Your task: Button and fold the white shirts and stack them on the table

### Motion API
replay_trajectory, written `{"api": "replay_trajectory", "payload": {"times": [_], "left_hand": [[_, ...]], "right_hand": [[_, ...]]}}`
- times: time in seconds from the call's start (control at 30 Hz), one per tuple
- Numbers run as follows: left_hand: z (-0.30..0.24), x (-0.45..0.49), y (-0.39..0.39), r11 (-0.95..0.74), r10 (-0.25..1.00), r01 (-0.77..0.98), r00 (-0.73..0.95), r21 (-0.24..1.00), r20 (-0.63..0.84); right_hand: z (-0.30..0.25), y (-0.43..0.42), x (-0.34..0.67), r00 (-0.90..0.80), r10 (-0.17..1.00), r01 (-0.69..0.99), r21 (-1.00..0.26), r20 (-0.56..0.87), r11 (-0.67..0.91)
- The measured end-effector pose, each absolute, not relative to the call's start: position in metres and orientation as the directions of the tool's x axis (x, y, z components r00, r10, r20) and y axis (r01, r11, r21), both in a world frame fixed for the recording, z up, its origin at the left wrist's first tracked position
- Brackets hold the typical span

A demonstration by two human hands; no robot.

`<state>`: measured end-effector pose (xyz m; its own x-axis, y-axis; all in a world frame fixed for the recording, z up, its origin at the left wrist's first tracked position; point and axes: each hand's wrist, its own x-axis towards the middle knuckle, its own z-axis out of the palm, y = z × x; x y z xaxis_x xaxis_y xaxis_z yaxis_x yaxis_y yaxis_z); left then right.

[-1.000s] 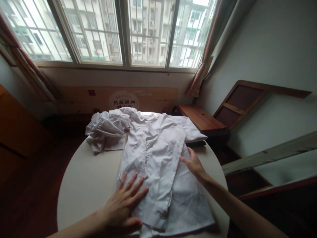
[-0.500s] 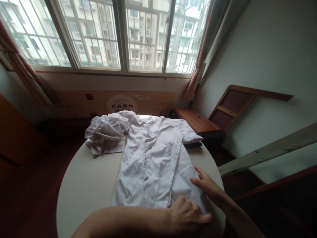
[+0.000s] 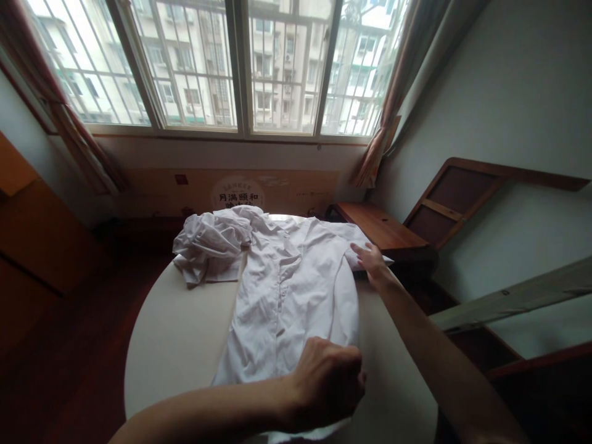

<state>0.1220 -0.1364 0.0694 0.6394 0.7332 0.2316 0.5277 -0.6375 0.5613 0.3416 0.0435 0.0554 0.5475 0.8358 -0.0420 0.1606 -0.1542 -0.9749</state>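
The white shirt (image 3: 296, 290) lies flat on the round bench (image 3: 171, 345), its right side now folded inward, as the left hand (image 3: 328, 382) closes its grip on the hem and the open right hand (image 3: 372, 259) has reached up to the sleeve

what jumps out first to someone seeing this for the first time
A white shirt lies spread button-side up on a round pale table, with a crumpled heap of white cloth at its far left. The left hand is closed over the shirt's near hem, while the right hand reaches out flat to the far right sleeve. Behind, a wide barred window fills the wall with daylight.
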Motion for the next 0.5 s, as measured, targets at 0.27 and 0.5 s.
{"api": "replay_trajectory", "payload": {"times": [0.27, 0.5], "left_hand": [[0.056, 0.104, -0.135, -0.682, 0.665, 0.359, 0.667, 0.637, 0.336], [0.016, 0.046, -0.167, -0.511, 0.648, 0.276, 0.746, 0.814, 0.154]], "right_hand": [[0.081, 0.119, 0.323, 0.557, 0.821, 0.324, -0.879, -0.123, -0.351], [0.079, 0.137, 0.201, 0.002, 0.976, 0.931, -0.357, 0.219, 0.079]]}}
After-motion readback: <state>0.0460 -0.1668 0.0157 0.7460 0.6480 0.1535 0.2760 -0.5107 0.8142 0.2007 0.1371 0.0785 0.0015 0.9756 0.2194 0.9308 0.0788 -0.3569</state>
